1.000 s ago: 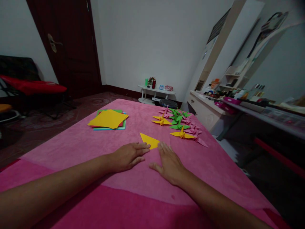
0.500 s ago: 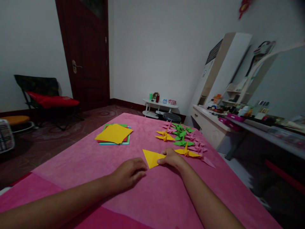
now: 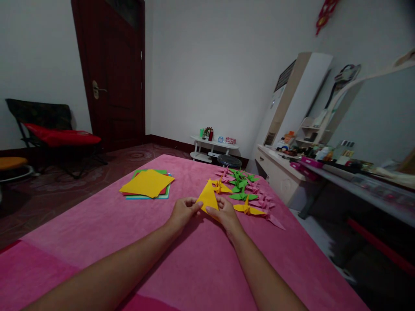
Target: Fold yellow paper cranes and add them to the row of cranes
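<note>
A piece of yellow origami paper (image 3: 208, 196), folded into a triangle, is held between both hands with one point away from me. My left hand (image 3: 186, 211) pinches its left lower edge, thumb on top. My right hand (image 3: 227, 212) grips the right lower edge in the same way. Just beyond and to the right lie folded paper cranes: a yellow crane (image 3: 249, 209), green cranes (image 3: 240, 185) and pink cranes (image 3: 264, 199). On the left rests a stack of square paper (image 3: 147, 183), yellow sheet uppermost, with red, green and blue edges showing.
A pink cloth (image 3: 181, 263) covers the table. Behind its far edge are a round black stool (image 3: 229, 161) and a small white shelf table (image 3: 214, 143). A dressing table (image 3: 285, 166) with a mirror runs along the right. A folding chair (image 3: 48, 129) stands at left.
My left hand has come in from beside the paper and now grips it. The yellow triangle has been lifted and turned, its point facing away. The view has shifted slightly.
</note>
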`<state>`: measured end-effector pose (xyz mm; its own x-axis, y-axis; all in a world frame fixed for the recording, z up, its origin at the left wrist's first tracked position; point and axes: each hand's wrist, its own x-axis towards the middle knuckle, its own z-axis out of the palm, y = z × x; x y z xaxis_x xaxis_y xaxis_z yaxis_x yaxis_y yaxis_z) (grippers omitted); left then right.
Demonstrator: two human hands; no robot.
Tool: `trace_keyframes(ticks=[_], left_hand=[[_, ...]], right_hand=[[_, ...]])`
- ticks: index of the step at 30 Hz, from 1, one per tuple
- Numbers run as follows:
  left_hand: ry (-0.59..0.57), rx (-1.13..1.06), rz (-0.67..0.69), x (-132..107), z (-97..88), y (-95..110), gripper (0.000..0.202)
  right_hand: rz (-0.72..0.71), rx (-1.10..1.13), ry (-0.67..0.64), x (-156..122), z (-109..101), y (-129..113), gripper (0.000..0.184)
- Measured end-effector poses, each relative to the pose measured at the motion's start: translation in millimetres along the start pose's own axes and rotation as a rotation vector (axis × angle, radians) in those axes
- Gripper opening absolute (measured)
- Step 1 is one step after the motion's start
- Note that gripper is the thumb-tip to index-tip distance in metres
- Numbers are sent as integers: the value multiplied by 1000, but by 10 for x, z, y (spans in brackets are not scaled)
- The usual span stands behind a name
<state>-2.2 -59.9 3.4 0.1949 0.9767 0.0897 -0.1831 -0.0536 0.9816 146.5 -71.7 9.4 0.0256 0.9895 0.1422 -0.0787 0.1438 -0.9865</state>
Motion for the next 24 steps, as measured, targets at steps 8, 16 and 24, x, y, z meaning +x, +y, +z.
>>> trace_keyframes(ticks=[8,16,24], left_hand=[[-38,273,57,5,-113,-61,35],[-104,368,122,-7,-167,-57,44],[-219,98,47,-28,-250,-14,37]], right_hand=[[37,-24,-111,-33,-20,24,39],[97,-9,-95,-65,3,-3,38],[90,-31,-67,-27,-119,-117,55]])
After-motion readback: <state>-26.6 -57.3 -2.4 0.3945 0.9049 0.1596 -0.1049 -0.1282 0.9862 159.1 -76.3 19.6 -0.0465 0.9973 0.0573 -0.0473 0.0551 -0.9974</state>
